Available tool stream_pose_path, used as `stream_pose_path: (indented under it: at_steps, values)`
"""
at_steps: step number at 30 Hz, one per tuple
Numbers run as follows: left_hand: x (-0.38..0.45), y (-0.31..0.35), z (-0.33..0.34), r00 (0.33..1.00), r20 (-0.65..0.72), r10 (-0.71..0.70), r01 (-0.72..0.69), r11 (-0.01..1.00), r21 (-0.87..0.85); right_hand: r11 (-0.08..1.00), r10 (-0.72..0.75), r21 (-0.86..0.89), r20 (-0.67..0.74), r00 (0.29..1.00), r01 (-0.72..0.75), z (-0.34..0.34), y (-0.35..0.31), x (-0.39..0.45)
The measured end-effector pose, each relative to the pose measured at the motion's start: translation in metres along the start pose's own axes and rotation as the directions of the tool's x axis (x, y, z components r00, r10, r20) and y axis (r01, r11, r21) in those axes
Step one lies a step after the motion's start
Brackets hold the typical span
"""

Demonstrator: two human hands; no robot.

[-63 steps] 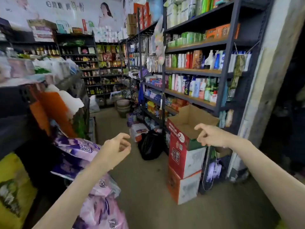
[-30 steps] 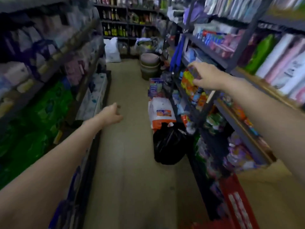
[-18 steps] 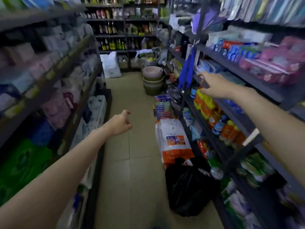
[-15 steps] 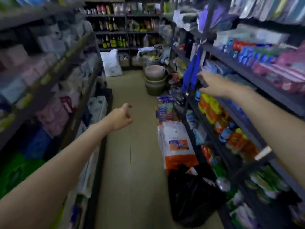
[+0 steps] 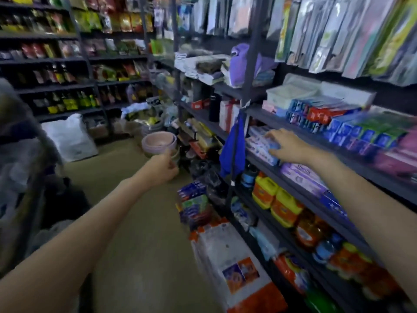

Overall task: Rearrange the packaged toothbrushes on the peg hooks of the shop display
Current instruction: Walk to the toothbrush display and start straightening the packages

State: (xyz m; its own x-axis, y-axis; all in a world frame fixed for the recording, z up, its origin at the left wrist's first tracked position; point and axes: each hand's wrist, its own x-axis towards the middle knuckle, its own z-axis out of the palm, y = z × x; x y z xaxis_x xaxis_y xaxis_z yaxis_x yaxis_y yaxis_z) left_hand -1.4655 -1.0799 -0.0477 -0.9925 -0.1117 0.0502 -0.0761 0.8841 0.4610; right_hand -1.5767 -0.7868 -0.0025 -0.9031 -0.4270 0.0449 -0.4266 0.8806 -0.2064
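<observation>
Packaged toothbrushes (image 5: 343, 35) hang in a dense row along the top right of the shelving, above both hands; their peg hooks are hidden by the packs. My right hand (image 5: 287, 146) rests with spread fingers on flat boxes (image 5: 259, 146) lying on a middle shelf, well below the toothbrushes. It does not grip anything that I can see. My left hand (image 5: 163, 168) floats over the aisle with its fingers curled in and nothing in it.
Toothpaste boxes (image 5: 343, 125) fill the shelf under the toothbrushes. A blue cloth (image 5: 233, 150) hangs from the shelf post. Orange and yellow bottles (image 5: 284, 204) stand lower down. A white and orange sack (image 5: 234, 265), stacked basins (image 5: 159, 143) and boxes crowd the right side of the aisle floor.
The view has moved forward along the aisle and swung up, so the hanging toothbrushes now show. My right hand has dropped onto the flat boxes. My left hand has stayed curled over the aisle.
</observation>
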Motion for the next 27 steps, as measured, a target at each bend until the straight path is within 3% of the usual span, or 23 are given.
stream_pose_path:
  at_steps: [3,8,11,15,17,21,27]
  values:
    - [0.089,0.014,-0.003,0.98,0.039,0.197,-0.198,0.979,0.043,0.992,0.121,0.032,-0.032,0.992,-0.12,-0.011,0.028,0.044]
    - [0.216,0.03,0.015,0.888,0.096,0.449,-0.457,0.884,0.099,0.957,0.281,0.114,-0.122,0.952,-0.268,-0.021,0.077,0.112]
    - [0.288,0.038,0.014,0.843,0.038,0.537,-0.538,0.84,0.069,0.932,0.347,0.183,-0.198,0.917,-0.313,-0.027,0.093,0.163]
    - [0.361,0.053,-0.004,0.793,-0.081,0.603,-0.607,0.794,-0.037,0.905,0.398,0.242,-0.2,0.895,-0.348,-0.031,0.097,0.218]
    - [0.397,0.065,-0.008,0.772,-0.138,0.621,-0.636,0.76,-0.134,0.901,0.418,0.249,-0.282,0.864,-0.354,-0.035,0.101,0.24]
    - [0.459,0.101,0.0,0.706,-0.195,0.681,-0.702,0.636,-0.319,0.854,0.52,0.279,-0.478,0.708,-0.439,-0.042,0.114,0.268]
    - [0.526,0.142,0.009,0.53,-0.161,0.833,-0.814,0.446,-0.372,0.635,0.743,0.44,-0.574,0.345,-0.635,-0.059,0.131,0.302]
